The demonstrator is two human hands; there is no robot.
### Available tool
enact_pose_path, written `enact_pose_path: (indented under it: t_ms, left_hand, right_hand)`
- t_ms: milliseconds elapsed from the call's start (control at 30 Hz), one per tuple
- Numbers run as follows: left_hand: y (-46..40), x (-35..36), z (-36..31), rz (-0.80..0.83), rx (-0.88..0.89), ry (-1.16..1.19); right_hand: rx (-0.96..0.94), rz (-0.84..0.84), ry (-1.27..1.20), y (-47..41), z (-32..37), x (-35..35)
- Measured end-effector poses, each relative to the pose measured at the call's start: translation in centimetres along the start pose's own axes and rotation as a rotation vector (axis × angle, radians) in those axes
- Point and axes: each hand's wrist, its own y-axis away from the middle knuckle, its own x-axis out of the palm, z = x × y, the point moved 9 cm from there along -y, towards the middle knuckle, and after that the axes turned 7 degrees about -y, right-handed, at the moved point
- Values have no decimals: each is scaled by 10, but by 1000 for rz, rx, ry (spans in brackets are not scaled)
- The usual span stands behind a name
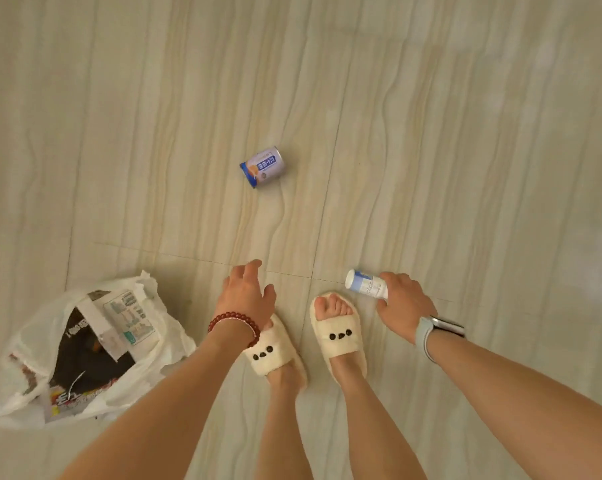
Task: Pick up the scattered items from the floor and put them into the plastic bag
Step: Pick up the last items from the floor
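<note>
A white plastic bag (168,337) lies open on the floor at the lower left, with a black wrapper and printed cartons inside. A small blue and white can (263,166) lies on its side on the tiles ahead of my feet. My right hand (401,306) grips a small white and blue bottle (365,284) just above the floor, right of my right foot. My left hand (246,294) hangs over my left foot with relaxed fingers and holds nothing; it is to the right of the bag and well short of the can.
My two feet in cream fluffy slippers (336,336) stand between my hands. A red bead bracelet is on my left wrist and a watch on my right. Pale streaked floor tiles (431,133) spread all around.
</note>
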Motion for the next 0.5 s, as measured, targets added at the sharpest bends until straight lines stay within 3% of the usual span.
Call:
enact_pose_path:
  t_ms: [333, 500]
  left_hand:
    - [-151, 29, -23, -140, 42, -303]
    - [-224, 27, -28, -356, 108, -475]
  right_hand:
    - [-5, 35, 43, -100, -21, 77]
    - [-120, -33, 135, -142, -31, 116]
